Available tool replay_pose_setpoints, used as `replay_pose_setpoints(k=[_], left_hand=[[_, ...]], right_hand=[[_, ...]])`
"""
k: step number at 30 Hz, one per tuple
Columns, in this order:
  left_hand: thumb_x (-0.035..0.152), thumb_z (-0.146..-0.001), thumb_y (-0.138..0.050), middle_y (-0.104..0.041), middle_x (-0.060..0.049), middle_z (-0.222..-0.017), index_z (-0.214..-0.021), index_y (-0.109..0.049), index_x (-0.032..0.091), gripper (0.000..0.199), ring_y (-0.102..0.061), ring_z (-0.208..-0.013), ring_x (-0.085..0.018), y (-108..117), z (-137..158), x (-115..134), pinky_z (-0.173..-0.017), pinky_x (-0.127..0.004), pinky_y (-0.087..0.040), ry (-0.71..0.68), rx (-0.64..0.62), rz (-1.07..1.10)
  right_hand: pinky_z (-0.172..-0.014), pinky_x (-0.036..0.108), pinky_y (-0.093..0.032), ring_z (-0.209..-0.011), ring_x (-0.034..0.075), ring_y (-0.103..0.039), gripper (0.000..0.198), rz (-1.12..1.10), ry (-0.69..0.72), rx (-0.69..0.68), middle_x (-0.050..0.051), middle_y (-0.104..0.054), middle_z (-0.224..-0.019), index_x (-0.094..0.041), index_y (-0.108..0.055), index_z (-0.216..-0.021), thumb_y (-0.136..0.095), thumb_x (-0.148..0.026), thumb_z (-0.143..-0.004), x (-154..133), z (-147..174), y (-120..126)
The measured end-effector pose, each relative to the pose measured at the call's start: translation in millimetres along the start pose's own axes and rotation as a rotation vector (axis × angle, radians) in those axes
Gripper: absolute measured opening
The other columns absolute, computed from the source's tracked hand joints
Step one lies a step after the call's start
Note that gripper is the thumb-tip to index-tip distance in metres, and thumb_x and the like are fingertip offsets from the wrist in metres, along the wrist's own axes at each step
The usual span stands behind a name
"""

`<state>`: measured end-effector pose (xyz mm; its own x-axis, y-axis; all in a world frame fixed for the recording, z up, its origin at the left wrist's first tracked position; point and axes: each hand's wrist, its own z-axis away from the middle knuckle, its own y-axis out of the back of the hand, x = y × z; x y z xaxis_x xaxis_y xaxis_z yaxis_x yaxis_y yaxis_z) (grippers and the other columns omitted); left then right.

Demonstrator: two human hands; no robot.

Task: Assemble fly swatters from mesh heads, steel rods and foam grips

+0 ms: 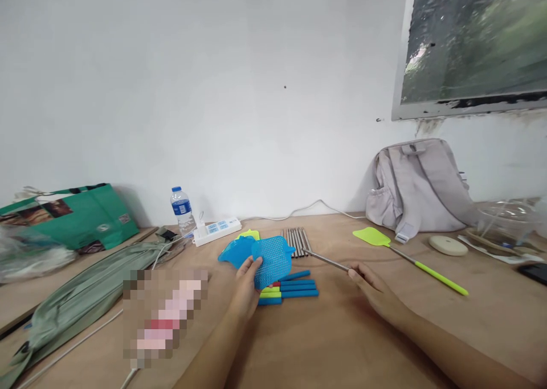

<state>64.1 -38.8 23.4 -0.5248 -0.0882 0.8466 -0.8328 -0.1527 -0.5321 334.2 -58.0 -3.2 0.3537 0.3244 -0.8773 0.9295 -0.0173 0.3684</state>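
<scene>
My left hand (247,286) grips a blue perforated fly swatter head (273,261) by its edge, holding it up over the table. In my right hand (370,289) is a thin metal rod (329,260), pinched near its end and slanting toward the swatter head's neck. A small gap seems to lie between rod tip and neck. Behind the left hand lie more blue swatter heads (236,251), with a yellow-green one (250,234) beyond. Several metal rods (294,238) lie side by side at the back. Blue handle tubes (303,293), some with yellow-green or red parts, lie beneath the held head.
A yellow-green fly swatter (442,278) lies at right, near a grey backpack (421,184) and a round pale disc (448,245). A water bottle (182,209), power strip (217,230), green bag (94,218) and long grey-green bag (94,292) are at left.
</scene>
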Motion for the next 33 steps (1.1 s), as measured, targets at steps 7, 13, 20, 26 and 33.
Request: replay_pose_setpoints(k=[7, 13, 20, 26, 33], left_hand=[[0.029, -0.057, -0.074, -0.06, 0.005, -0.064, -0.081, -0.055, 0.017, 0.033, -0.056, -0.047, -0.009, 0, 4, 2, -0.039, -0.018, -0.044, 0.056, -0.135, -0.075], [0.033, -0.057, -0.074, -0.061, 0.004, -0.065, -0.087, -0.055, 0.017, 0.039, -0.056, -0.048, -0.01, -1, 5, 0, -0.04, -0.018, -0.043, 0.055, -0.186, -0.104], [0.033, -0.056, -0.075, -0.061, 0.005, -0.067, -0.087, -0.056, 0.017, 0.039, -0.055, -0.048, -0.009, -2, 6, 1, -0.041, -0.018, -0.045, 0.067, -0.198, -0.113], [0.031, -0.057, -0.074, -0.063, 0.003, -0.068, -0.086, -0.056, 0.017, 0.037, -0.057, -0.048, -0.01, -2, 8, 2, -0.041, -0.019, -0.046, 0.093, -0.187, -0.132], [0.028, -0.061, -0.071, -0.067, -0.002, -0.08, -0.088, -0.059, 0.017, 0.031, -0.063, -0.064, -0.016, -2, 9, 1, -0.051, -0.023, -0.051, 0.084, -0.188, -0.133]], right_hand=[[-0.061, 0.023, -0.039, -0.068, 0.015, -0.048, 0.03, 0.02, 0.025, 0.038, 0.0, -0.052, -0.072, -0.021, -0.051, -0.082, -0.041, -0.049, -0.08, -1, -2, 4], [-0.066, 0.025, -0.042, -0.075, 0.017, -0.053, 0.032, -0.024, 0.005, -0.014, 0.001, -0.058, -0.081, -0.02, -0.055, -0.089, -0.044, -0.048, -0.079, 8, -3, 6], [-0.067, 0.025, -0.041, -0.074, 0.017, -0.052, 0.028, 0.015, 0.006, 0.063, 0.001, -0.056, -0.077, -0.02, -0.055, -0.083, -0.045, -0.047, -0.078, 2, 0, 10], [-0.062, 0.024, -0.04, -0.072, 0.017, -0.05, 0.027, -0.009, 0.021, 0.13, 0.001, -0.053, -0.075, -0.021, -0.052, -0.081, -0.047, -0.046, -0.076, 3, -2, 14], [-0.065, 0.025, -0.041, -0.075, 0.018, -0.051, 0.026, 0.009, 0.009, 0.096, 0.002, -0.054, -0.077, -0.021, -0.053, -0.082, -0.047, -0.046, -0.076, 5, 0, 9]])
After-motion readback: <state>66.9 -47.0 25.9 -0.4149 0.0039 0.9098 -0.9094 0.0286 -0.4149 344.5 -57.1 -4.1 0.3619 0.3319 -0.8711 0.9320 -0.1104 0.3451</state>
